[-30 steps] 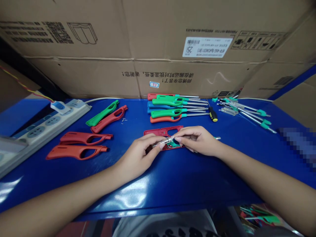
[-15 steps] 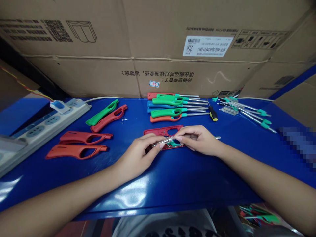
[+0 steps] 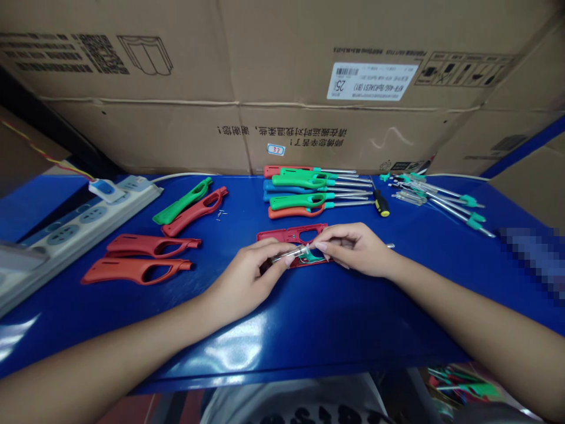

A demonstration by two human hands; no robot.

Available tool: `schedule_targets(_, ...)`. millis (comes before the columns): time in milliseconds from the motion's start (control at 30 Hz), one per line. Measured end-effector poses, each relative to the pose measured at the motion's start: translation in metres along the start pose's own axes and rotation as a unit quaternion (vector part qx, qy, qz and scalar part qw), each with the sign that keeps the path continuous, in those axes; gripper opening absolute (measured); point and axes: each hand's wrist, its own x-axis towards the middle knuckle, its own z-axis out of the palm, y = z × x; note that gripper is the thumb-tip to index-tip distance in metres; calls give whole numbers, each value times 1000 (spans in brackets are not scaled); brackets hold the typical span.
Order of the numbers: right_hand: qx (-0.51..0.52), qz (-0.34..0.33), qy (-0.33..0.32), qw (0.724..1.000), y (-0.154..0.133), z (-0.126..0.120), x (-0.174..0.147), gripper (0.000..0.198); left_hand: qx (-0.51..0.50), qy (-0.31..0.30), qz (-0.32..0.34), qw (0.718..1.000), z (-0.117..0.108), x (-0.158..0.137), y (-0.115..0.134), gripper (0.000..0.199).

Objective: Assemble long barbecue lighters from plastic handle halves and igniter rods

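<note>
My left hand [image 3: 247, 277] pinches a slim clear lighter gas tank [image 3: 285, 254] between thumb and fingers, tilted up to the right. At the tank's right tip, the thumb and forefinger of my right hand [image 3: 359, 250] are pressed together; whatever small piece they hold is hidden. Beneath both hands lies an opened red lighter casing, its far half [image 3: 278, 235] bare inside. The near half is mostly covered by my fingers, and a teal piece [image 3: 311, 257] shows in it. A metal tube end [image 3: 390, 246] pokes out beyond my right wrist.
Assembled lighters [image 3: 295, 203] lie behind my hands, beside a black-and-yellow screwdriver [image 3: 381, 204]. Metal tubes with teal parts [image 3: 445, 197] are piled right. Loose casings [image 3: 141, 270], small screws [image 3: 221, 214] and a power strip [image 3: 95, 218] are left. A cardboard box [image 3: 176, 135] stands behind.
Almost nothing differs. My right hand's fingertips have shifted very slightly at the tank's tip; my left hand keeps the tank in the same place.
</note>
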Motion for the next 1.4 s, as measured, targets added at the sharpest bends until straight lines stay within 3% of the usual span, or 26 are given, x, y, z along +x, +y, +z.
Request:
schedule_targets(600,-17,-40,0,999,-2,1,1,30,3,-6,-3,1000,0,-1,0,25)
schedule_targets(1400,-52,-25,10,998,-1,7,-1,31,35,-20,22,999,4,-2,-5,28)
